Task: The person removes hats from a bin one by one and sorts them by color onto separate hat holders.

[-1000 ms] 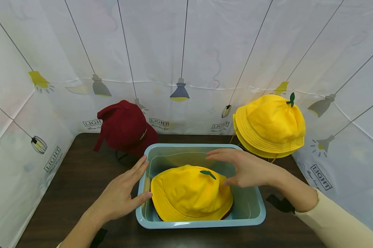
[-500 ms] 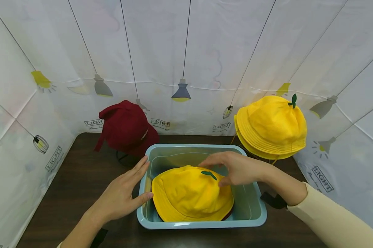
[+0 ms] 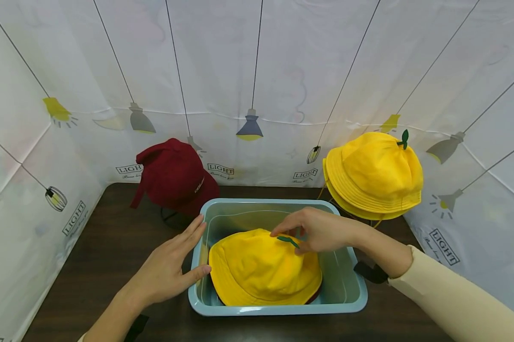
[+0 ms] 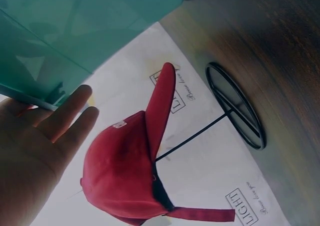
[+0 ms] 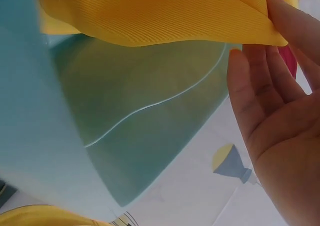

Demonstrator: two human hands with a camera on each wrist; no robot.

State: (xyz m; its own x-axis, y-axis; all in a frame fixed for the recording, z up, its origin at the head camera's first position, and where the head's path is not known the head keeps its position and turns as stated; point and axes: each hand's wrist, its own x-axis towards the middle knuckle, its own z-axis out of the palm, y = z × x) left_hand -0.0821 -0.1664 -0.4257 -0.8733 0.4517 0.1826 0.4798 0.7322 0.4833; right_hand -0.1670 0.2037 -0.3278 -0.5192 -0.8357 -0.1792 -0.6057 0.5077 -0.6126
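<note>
A yellow bucket hat [image 3: 257, 270] with a green leaf tab [image 3: 288, 241] lies in a light blue plastic basin [image 3: 278, 310]. Something dark red [image 3: 313, 297] shows under its brim. My right hand [image 3: 317, 232] is over the basin and pinches the hat's fabric near the leaf; in the right wrist view, the thumb [image 5: 295, 23] lies on one side of the yellow cloth, the fingers [image 5: 240, 80] on the other. With straight fingers, my left hand [image 3: 171, 266] rests against the basin's left rim; the left wrist view shows its fingertips [image 4: 82, 98] at the basin wall.
Behind the basin at left, a dark red cap [image 3: 171, 180] hangs on a black wire stand [image 4: 235, 105]. At the back right sits another yellow bucket hat [image 3: 372, 175]. A lamp-printed white curtain [image 3: 223, 61] walls the dark wooden table [image 3: 99, 266].
My right hand has moved left and down to the hat in the basin, and its fingers have closed on the fabric. The left hand stays at the rim.
</note>
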